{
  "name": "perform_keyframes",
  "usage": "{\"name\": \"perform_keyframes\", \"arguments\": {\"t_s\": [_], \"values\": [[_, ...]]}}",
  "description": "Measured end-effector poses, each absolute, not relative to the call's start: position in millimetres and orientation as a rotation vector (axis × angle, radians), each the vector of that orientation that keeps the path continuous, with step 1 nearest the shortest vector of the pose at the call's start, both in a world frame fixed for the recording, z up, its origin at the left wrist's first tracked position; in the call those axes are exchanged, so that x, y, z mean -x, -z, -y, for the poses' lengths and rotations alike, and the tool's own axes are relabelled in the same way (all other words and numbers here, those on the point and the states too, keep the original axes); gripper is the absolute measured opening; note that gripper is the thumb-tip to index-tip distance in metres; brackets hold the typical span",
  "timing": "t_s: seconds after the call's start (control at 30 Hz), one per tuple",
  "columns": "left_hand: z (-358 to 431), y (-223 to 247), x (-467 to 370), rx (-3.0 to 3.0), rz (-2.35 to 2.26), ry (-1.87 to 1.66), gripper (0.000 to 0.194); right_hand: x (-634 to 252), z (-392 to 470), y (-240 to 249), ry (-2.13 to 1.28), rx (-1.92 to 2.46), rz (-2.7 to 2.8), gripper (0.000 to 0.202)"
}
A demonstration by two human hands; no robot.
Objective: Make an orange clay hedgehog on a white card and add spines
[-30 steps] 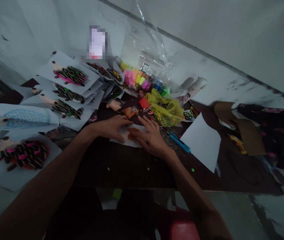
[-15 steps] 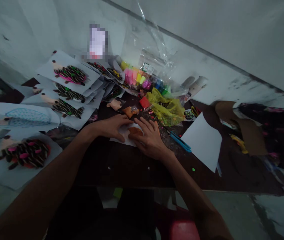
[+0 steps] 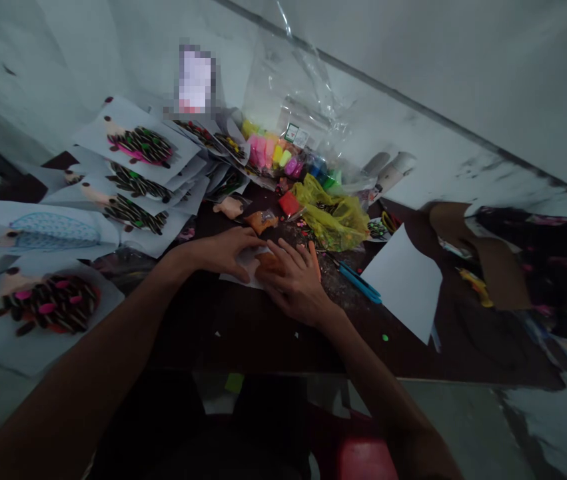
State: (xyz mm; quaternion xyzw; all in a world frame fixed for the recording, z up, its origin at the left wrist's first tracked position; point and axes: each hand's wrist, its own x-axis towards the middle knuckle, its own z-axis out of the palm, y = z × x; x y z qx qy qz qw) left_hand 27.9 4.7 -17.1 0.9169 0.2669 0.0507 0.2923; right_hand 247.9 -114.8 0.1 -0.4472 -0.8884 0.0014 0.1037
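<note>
Two hands at centre of frame, both on one small paper (image 3: pixel 241 269) lying on the dark table (image 3: pixel 258 337); left hand (image 3: pixel 226 253) at the paper's left side, thumb and fingers curved apart, pinching nothing visible; right hand (image 3: pixel 296 280) laid palm down, fingers slightly spread over one orange clay patch (image 3: pixel 267 263) on the paper, clay partly hidden by the fingers; one orange stick (image 3: pixel 316 260) just beside the right hand.

Above the hands: one peach lump (image 3: pixel 230 208), one orange packet (image 3: pixel 262 221), one red block (image 3: pixel 290 205); one yellow bag (image 3: pixel 336 217) right of these; one clear bag (image 3: pixel 296 107) at upper centre, several coloured clays (image 3: pixel 273 155) at its base, too crowded to count.

Left of frame: four seed hedgehogs (image 3: pixel 50 305) plainly seen on papers, plus one blue drawing (image 3: pixel 58 230); more sheets partly covered.

Right of centre: one blue tool (image 3: pixel 359 283), one white sheet (image 3: pixel 406 287); one green bit (image 3: pixel 385 338) below; two white scraps (image 3: pixel 217 334) at lower centre; one red seat (image 3: pixel 367 460) at bottom.
</note>
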Motion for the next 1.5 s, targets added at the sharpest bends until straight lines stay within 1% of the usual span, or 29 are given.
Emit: {"name": "perform_keyframes", "arguments": {"t_s": [0.17, 0.33, 0.57, 0.67, 0.83, 1.13, 1.33, 1.5], "values": [[-0.2, 10.1, -28.3, -2.413, -0.731, -0.119, 0.074, -248.9, 117.5, 0.8, -0.076, 1.361, 2.582, 0.03], [-4.0, 15.5, -28.4, -2.391, -0.718, -0.141, 0.078, -251.7, 117.1, 3.2, 0.006, 1.482, 2.513, 0.032], [-7.6, 23.2, -25.8, -2.429, -0.659, -0.201, 0.072, -248.5, 115.3, 5.2, 0.053, 1.555, 2.516, 0.037], [-6.1, 20.0, -26.2, -2.418, -0.68, -0.175, 0.072, -248.3, 115.9, 5.6, 0.051, 1.542, 2.487, 0.034], [-4.5, 16.0, -29.4, -2.386, -0.731, -0.105, 0.077, -247.2, 116.3, 2.8, 0.024, 1.484, 2.52, 0.031], [-2.0, 13.1, -28.3, -2.393, -0.704, -0.142, 0.072, -245.0, 112.9, 2.1, 0.05, 1.467, 2.548, 0.026], [-3.4, 16.5, -28.7, -2.409, -0.692, -0.166, 0.072, -245.2, 114.8, 1.1, 0.034, 1.432, 2.547, 0.027], [-6.5, 20.7, -28.7, -2.423, -0.681, -0.136, 0.076, -244.8, 115.4, 4.8, 0.1, 1.39, 2.566, 0.026]]}}
